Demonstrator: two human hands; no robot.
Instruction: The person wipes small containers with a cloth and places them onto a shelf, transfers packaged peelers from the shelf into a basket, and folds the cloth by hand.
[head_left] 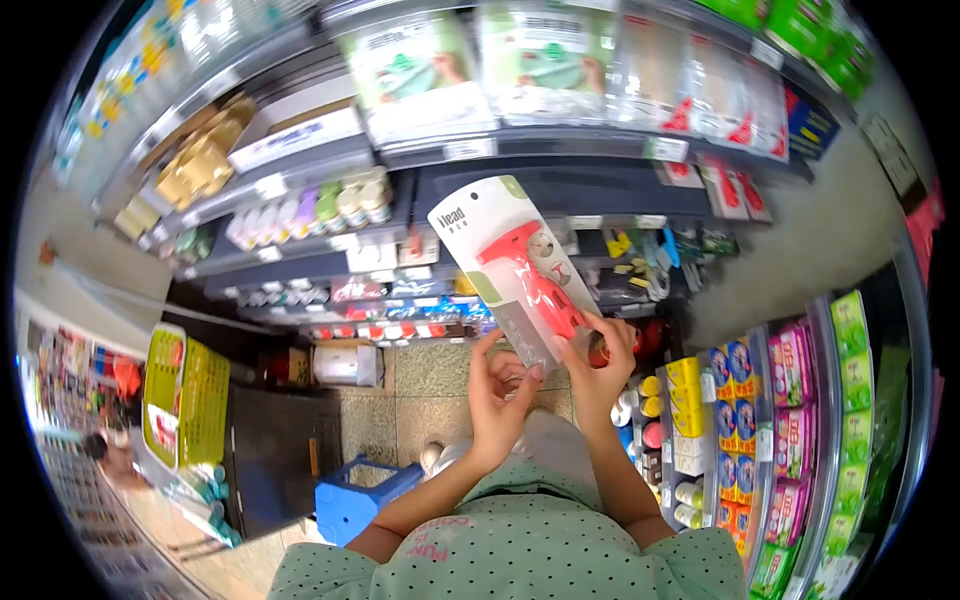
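Both my hands hold a carded blister pack (480,225) out in front of the shelves. Inside it lies a red plastic tool (540,285) with a long handle and a wider head; I cannot make out its exact kind. My left hand (497,395) pinches the pack's lower left corner, thumb against the clear plastic. At the lower right edge, my right hand (603,360) grips it between thumb and fingers. The pack is tilted, its top leaning left.
Shelves ahead carry bagged goods (540,65), small bottles (330,205) and hanging items. On the right, a rack holds pink packs (790,375) and green packs (850,375). A blue plastic stool (355,500) stands on the floor at lower left, near a yellow-green basket (205,400).
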